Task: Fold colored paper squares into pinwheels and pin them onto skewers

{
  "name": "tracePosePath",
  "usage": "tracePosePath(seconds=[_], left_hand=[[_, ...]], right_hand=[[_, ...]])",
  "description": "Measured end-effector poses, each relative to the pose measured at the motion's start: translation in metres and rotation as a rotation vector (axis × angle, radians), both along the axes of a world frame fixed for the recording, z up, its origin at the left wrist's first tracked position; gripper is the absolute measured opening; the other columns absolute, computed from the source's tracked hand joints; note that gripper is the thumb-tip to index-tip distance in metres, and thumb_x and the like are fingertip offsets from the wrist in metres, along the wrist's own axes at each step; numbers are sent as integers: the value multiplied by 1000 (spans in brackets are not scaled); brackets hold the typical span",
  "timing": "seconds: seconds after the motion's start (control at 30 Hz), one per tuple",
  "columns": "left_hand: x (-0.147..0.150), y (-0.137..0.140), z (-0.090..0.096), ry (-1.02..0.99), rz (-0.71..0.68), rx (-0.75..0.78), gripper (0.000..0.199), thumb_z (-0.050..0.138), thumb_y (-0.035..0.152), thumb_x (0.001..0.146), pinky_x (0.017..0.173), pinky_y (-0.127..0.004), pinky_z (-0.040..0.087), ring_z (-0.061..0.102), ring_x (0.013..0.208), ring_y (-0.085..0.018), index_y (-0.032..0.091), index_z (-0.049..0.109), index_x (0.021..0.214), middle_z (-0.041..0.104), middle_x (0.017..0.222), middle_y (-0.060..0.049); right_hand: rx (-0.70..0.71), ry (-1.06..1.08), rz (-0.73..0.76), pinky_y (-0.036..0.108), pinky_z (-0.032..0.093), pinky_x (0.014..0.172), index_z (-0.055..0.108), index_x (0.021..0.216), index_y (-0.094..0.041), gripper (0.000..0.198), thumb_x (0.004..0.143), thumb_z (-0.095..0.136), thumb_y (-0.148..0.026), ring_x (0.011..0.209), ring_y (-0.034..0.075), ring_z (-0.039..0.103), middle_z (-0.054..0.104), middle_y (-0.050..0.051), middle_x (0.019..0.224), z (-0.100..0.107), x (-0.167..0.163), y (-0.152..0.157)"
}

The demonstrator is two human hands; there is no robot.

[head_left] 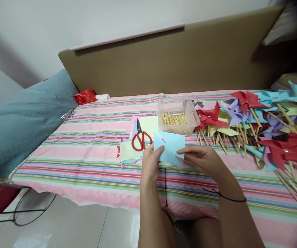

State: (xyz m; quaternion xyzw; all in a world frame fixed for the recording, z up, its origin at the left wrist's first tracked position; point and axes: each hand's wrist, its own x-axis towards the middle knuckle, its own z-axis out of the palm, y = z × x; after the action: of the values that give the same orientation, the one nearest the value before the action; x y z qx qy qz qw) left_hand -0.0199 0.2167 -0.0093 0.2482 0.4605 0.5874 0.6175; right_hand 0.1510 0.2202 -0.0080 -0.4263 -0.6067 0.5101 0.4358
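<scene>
A light blue paper square (169,148) with diagonal slits is held up between my two hands. My left hand (151,159) grips its left side, the thumb lying on the front face. On the right, my right hand (196,155) pinches the edge near a slit. Just left of the paper, scissors (139,137) with red handles lie on several coloured paper sheets (127,151). Behind the paper stands a clear plastic box (193,121) with many short wooden sticks (174,120) inside.
Many finished paper pinwheels (210,117) on sticks are piled along the right side. A striped cloth (86,155) covers the surface. A red plastic bag (84,96) lies at the far left, near a blue cushion (32,124). A brown backboard (164,62) rises behind.
</scene>
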Motion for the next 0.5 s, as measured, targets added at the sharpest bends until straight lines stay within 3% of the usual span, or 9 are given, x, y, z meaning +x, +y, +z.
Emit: tracePosePath(seconds=[0.1, 0.2, 0.37, 0.5], left_hand=[[-1, -1, 0, 20, -42, 39, 23, 75, 26, 66, 57, -22, 47, 59, 56, -11, 12, 71, 83, 70, 68, -2], [-2, -2, 1, 41, -74, 72, 23, 74, 27, 69, 59, -22, 47, 61, 60, -12, 12, 70, 86, 71, 71, -4], [-2, -2, 1, 56, -137, 104, 28, 71, 29, 73, 63, -26, 49, 65, 66, -16, 12, 69, 94, 74, 80, -7], [-1, 0, -1, 90, -136, 111, 32, 74, 29, 69, 66, -27, 50, 66, 66, -17, 12, 69, 96, 74, 79, -7]], right_hand=[[-13, -15, 7, 25, 47, 56, 74, 72, -19, 20, 73, 71, -38, 64, 15, 60, 69, 3, 69, 8, -3, -1], [-57, 17, -83, 24, 41, 48, 69, 65, -18, 25, 74, 69, -41, 54, 12, 53, 62, 2, 62, 11, -12, -1], [-152, 153, -300, 24, 42, 47, 64, 79, -18, 27, 63, 78, -36, 48, 12, 52, 51, -5, 49, 6, -25, 2], [-133, 145, -321, 23, 39, 46, 61, 81, -19, 29, 61, 79, -30, 51, 12, 53, 53, -5, 54, 1, -25, 4]])
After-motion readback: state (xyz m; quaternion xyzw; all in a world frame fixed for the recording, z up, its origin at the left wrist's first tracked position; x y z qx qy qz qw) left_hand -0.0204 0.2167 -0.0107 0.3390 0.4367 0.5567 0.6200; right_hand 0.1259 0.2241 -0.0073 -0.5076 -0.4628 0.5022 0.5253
